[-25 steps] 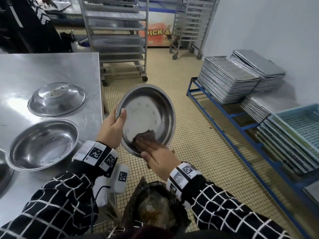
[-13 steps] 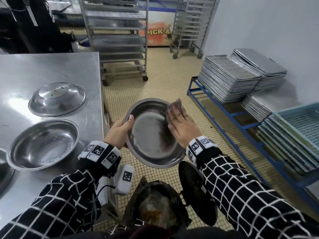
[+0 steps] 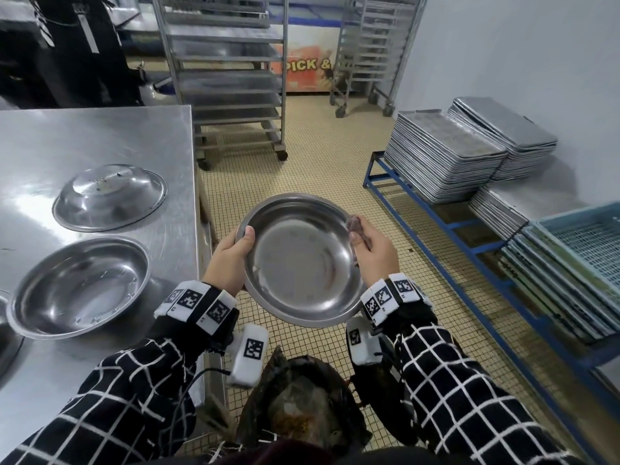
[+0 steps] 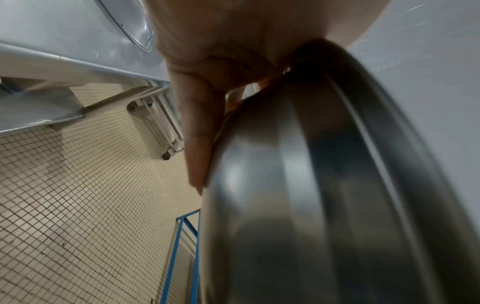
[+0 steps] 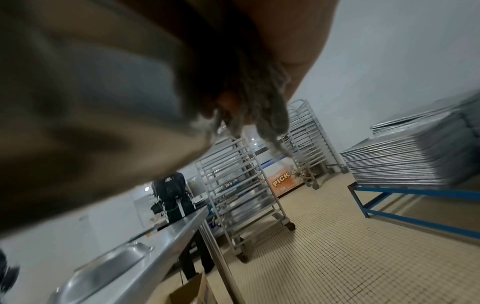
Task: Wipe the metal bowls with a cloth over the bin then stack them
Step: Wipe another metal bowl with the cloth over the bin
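Observation:
I hold a round metal bowl (image 3: 298, 260) face up over the floor, just beyond the bin (image 3: 298, 407). My left hand (image 3: 231, 256) grips its left rim, thumb inside, fingers underneath (image 4: 197, 144) against the bowl's underside (image 4: 324, 185). My right hand (image 3: 372, 250) holds a dark cloth (image 3: 356, 226) bunched against the right rim; frayed cloth threads (image 5: 262, 115) hang below the fingers. On the steel table (image 3: 100, 135) sit an upright bowl (image 3: 80, 283) and an upside-down bowl (image 3: 110, 196). Another bowl's edge (image 3: 6, 330) shows at far left.
A black-lined bin with brown scraps stands at my feet. Wheeled tray racks (image 3: 231, 75) stand ahead. Stacked baking trays (image 3: 446, 162) and blue crates (image 3: 583, 243) rest on a low blue frame (image 3: 436, 223) at right. A person in dark clothes (image 5: 174, 197) stands past the table.
The bowl tipped from facing me to lying nearly flat and moved a little lower. My right hand slid the cloth from the bowl's inside up and out to the right rim.

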